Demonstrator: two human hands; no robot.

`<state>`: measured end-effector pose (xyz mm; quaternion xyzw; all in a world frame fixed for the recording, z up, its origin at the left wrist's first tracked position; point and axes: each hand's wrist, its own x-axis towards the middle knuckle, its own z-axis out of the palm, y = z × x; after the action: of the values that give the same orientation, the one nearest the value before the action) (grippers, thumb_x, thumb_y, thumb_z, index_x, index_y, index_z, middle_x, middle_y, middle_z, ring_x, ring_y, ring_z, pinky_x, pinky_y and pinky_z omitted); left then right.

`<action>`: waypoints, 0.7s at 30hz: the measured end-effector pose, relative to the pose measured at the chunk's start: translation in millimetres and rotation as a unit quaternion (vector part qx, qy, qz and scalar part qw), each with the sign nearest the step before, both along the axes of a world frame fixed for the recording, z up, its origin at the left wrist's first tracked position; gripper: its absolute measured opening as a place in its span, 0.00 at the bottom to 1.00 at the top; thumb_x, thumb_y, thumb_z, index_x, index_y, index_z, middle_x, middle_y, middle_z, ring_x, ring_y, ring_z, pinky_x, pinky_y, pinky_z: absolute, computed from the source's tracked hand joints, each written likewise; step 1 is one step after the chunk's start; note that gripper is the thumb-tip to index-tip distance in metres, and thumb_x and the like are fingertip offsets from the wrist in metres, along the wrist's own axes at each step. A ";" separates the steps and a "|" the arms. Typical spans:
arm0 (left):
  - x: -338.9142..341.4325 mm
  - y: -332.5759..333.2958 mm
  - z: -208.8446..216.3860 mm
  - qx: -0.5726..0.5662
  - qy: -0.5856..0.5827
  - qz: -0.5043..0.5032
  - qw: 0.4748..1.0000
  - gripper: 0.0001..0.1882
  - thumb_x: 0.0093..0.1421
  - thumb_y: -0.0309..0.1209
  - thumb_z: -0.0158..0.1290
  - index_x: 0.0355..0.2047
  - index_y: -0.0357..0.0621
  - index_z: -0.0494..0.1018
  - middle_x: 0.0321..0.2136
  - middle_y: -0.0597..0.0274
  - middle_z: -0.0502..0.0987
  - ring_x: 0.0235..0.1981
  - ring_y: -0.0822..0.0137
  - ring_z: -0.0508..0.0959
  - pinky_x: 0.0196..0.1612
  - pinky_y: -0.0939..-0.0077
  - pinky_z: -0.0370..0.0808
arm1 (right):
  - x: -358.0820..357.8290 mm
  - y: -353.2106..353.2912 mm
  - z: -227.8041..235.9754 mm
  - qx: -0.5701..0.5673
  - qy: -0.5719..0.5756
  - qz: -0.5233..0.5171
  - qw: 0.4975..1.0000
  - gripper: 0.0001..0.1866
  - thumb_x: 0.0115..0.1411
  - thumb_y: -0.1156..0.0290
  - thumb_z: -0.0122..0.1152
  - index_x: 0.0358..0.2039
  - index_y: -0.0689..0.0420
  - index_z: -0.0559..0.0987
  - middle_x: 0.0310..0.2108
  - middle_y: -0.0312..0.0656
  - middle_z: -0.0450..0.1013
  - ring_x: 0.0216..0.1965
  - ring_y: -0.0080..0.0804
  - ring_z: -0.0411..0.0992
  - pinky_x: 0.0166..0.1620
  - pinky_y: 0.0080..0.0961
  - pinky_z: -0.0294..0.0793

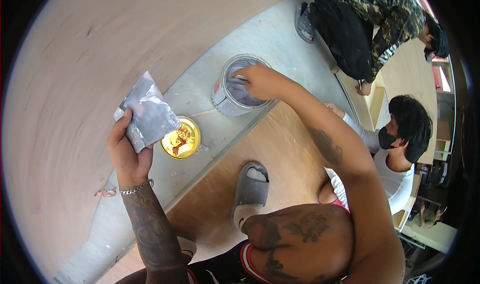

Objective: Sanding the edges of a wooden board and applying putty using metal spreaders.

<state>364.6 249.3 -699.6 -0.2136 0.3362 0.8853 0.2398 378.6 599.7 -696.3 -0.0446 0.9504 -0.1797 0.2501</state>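
My left hand (129, 154) is closed on a thin, roughly square plate (147, 111) smeared with shiny grey paste, held tilted at the left. My right hand (262, 82) reaches over the rim of an open metal can (226, 105). Its fingers are curled at the can's mouth, and what they grip, if anything, cannot be made out. Grey paste (239, 91) coats the inside of the can. Below and right of the plate, a round gold lid (192, 143) with a dark red smear or print lies on the grey floor, partly overlapped by the plate's corner.
A large pale wooden panel (100, 49) curves along the left. My sandalled foot (252, 184) rests on a brown wooden board (210, 199). One person (400, 169) in white sits at the right; another (345, 34) bends over a wooden frame (367, 101) farther off.
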 end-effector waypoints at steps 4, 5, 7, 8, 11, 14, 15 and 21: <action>3.3 1.3 -5.2 -0.002 0.008 -0.007 1.000 0.18 0.67 0.34 0.51 0.54 0.38 0.71 0.47 0.55 0.81 0.46 0.58 0.84 0.43 0.57 0.84 | -19.8 -3.1 -33.4 0.084 -0.100 0.018 0.991 0.23 0.53 0.77 0.53 0.51 0.60 0.80 0.41 0.61 0.79 0.44 0.57 0.78 0.49 0.45 0.77; 2.7 -0.4 -5.4 -0.007 0.006 -0.003 1.000 0.18 0.67 0.34 0.51 0.54 0.38 0.71 0.48 0.55 0.81 0.46 0.58 0.84 0.43 0.57 0.84 | -22.3 -4.1 -39.4 0.098 -0.111 0.025 0.989 0.22 0.53 0.76 0.53 0.50 0.60 0.81 0.41 0.62 0.79 0.44 0.57 0.79 0.49 0.45 0.78; 2.7 -1.5 -4.9 -0.014 0.006 0.005 1.000 0.18 0.67 0.34 0.51 0.54 0.38 0.70 0.48 0.55 0.80 0.46 0.58 0.84 0.43 0.57 0.84 | -23.4 -5.9 -50.7 0.117 -0.117 0.018 0.986 0.22 0.53 0.76 0.54 0.49 0.61 0.81 0.41 0.62 0.79 0.44 0.57 0.79 0.49 0.44 0.78; 3.0 -1.9 -4.1 -0.018 0.008 0.008 1.000 0.18 0.67 0.34 0.51 0.54 0.38 0.70 0.48 0.55 0.80 0.46 0.58 0.84 0.43 0.57 0.84 | -23.2 -9.0 -57.2 0.126 -0.109 0.015 0.986 0.21 0.52 0.77 0.54 0.48 0.62 0.82 0.41 0.63 0.79 0.44 0.57 0.79 0.48 0.44 0.78; 4.8 -0.4 -3.5 -0.017 0.006 0.003 1.000 0.19 0.67 0.34 0.51 0.55 0.39 0.70 0.48 0.55 0.80 0.46 0.58 0.84 0.43 0.57 0.84 | -22.9 -12.9 -71.5 0.144 -0.144 0.086 0.975 0.21 0.51 0.77 0.55 0.47 0.64 0.81 0.41 0.63 0.79 0.45 0.57 0.79 0.49 0.43 0.78; 6.0 1.5 -8.1 -0.006 0.003 0.002 1.000 0.19 0.67 0.35 0.51 0.55 0.39 0.70 0.48 0.55 0.80 0.46 0.58 0.83 0.45 0.58 0.84 | -23.1 -7.6 -68.4 0.142 -0.177 0.103 0.969 0.21 0.50 0.77 0.56 0.47 0.66 0.81 0.42 0.63 0.79 0.47 0.57 0.78 0.50 0.43 0.78; 6.2 2.8 -10.4 -0.007 0.006 0.004 1.000 0.19 0.67 0.35 0.51 0.55 0.40 0.70 0.48 0.55 0.80 0.46 0.57 0.83 0.45 0.58 0.84 | -21.9 -2.1 -61.0 0.108 -0.149 0.077 0.980 0.22 0.51 0.77 0.55 0.47 0.64 0.81 0.42 0.63 0.79 0.46 0.57 0.78 0.50 0.44 0.77; -0.8 15.2 -27.7 0.008 0.052 -0.037 0.998 0.15 0.67 0.31 0.52 0.51 0.38 0.72 0.44 0.58 0.81 0.42 0.62 0.83 0.52 0.64 0.78 | 2.7 14.0 36.6 -0.007 -0.033 -0.034 0.999 0.24 0.54 0.78 0.56 0.53 0.58 0.80 0.36 0.58 0.78 0.37 0.45 0.77 0.44 0.35 0.76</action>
<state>363.8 264.5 -727.3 -0.1522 0.3490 0.8884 0.2565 381.4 613.7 -659.7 -0.0085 0.9411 -0.1960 0.2753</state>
